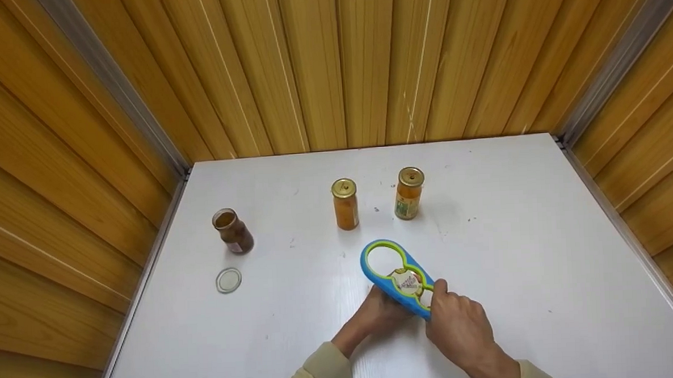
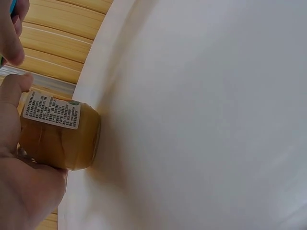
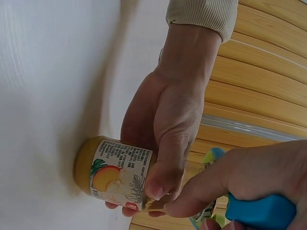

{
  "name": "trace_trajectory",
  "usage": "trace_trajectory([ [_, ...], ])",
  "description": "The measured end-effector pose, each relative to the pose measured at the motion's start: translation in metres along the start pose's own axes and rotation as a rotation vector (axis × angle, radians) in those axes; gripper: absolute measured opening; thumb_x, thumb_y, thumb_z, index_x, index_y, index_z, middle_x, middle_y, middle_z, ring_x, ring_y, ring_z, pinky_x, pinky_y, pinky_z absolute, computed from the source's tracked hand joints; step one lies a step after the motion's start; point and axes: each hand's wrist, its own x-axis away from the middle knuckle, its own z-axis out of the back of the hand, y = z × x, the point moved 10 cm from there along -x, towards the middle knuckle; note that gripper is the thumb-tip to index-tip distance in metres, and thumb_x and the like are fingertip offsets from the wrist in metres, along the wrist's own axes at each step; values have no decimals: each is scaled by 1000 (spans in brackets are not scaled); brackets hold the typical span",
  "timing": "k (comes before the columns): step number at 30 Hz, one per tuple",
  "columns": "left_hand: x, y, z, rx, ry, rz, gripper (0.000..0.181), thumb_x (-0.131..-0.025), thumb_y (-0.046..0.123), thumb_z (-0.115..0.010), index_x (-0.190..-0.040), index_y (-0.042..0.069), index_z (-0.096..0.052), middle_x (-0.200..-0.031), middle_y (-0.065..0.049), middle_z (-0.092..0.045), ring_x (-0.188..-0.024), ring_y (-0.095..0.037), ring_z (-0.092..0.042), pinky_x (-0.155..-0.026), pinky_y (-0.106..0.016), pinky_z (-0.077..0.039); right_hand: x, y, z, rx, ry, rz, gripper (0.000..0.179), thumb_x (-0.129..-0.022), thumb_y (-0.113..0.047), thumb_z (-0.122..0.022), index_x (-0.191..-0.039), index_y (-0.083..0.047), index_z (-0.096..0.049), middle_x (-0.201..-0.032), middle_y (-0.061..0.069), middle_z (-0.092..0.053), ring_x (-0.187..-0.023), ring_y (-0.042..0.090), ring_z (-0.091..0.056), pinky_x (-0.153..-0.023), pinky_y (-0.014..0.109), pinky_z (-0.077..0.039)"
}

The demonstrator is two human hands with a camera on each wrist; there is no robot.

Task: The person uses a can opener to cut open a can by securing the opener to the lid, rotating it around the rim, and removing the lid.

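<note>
My left hand holds a glass jar of amber contents with a peach picture on its label, thumb and fingers round its sides. In both wrist views the jar's base is against or close over the white table. A blue and green jar opener with several ring openings lies across the jar's top. Through the middle ring shows the printed lid. My right hand grips the near, narrow end of the opener, its thumb on top.
Two gold-lidded jars stand behind the hands, one at the middle and one to its right. At left stands a lidless dark jar, with a loose lid in front of it. Wood-patterned walls enclose the white table.
</note>
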Motion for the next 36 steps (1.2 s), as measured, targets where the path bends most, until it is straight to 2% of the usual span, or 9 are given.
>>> trace_trajectory([
  [9, 2, 0, -1, -8, -10, 29, 63, -85, 21, -87, -139, 21, -56, -129, 11, -64, -124, -9, -57, -114, -36, -40, 1, 4, 1, -9, -15, 76, 44, -65, 3, -88, -97, 8, -58, -70, 21, -67, -58, 30, -69, -49, 43, -58],
  [12, 2, -2, -3, -28, -57, 39, 61, -83, 22, -88, -137, 21, -60, -128, 14, -65, -124, -7, -57, -113, -34, -40, 1, 6, -2, 12, -60, 93, 46, -68, 0, -88, -103, 8, -59, -74, 21, -69, -60, 30, -70, -51, 43, -59],
  [14, 2, 0, -4, -46, -96, 25, 60, -82, 22, -88, -137, 21, -62, -126, 15, -66, -123, -5, -58, -113, -31, -40, 1, 6, -4, 27, -81, 122, 44, -71, -2, -87, -104, 6, -59, -74, 19, -68, -59, 28, -68, -51, 41, -58],
  [19, 4, 3, -6, -60, -184, -4, 60, -85, 22, -85, -140, 19, -60, -129, 16, -66, -123, -3, -57, -113, -29, -38, -4, 6, -6, 58, -115, 205, 36, -78, -7, -85, -101, 0, -58, -70, 10, -65, -56, 18, -62, -48, 34, -53],
  [21, 5, 2, -6, -70, -223, 10, 61, -87, 22, -84, -142, 20, -58, -132, 16, -65, -124, -2, -56, -113, -29, -38, -6, 7, -8, 74, -137, 232, 36, -80, -9, -85, -104, -1, -59, -71, 8, -65, -55, 14, -59, -49, 31, -52],
  [26, 9, 8, -9, -100, -335, -42, 59, -93, 17, -80, -146, 17, -56, -140, 10, -62, -130, -3, -54, -116, -29, -35, -10, 7, -12, 71, -186, 317, 34, -83, -10, -83, -107, -3, -60, -73, 5, -65, -54, 9, -52, -53, 30, -52],
  [28, 9, 11, -9, -100, -359, -68, 57, -94, 16, -78, -146, 14, -56, -140, 8, -63, -130, -4, -55, -115, -29, -35, -12, 8, -13, 54, -203, 343, 33, -84, -10, -82, -108, -4, -60, -74, 5, -66, -55, 10, -53, -55, 33, -53],
  [34, 9, 10, -10, -51, -378, -61, 54, -94, 12, -77, -144, 9, -58, -135, 9, -66, -125, -4, -58, -114, -27, -36, -15, 7, -13, 35, -198, 412, 32, -84, -10, -82, -107, -6, -59, -77, 5, -68, -56, 13, -57, -56, 35, -53],
  [36, 10, 8, -10, -107, -388, -74, 53, -93, 14, -79, -142, 9, -59, -133, 9, -67, -123, -2, -58, -114, -26, -37, -15, 7, -14, 30, -207, 434, 31, -85, -12, -81, -107, -8, -59, -77, 5, -68, -55, 12, -55, -55, 34, -51],
])
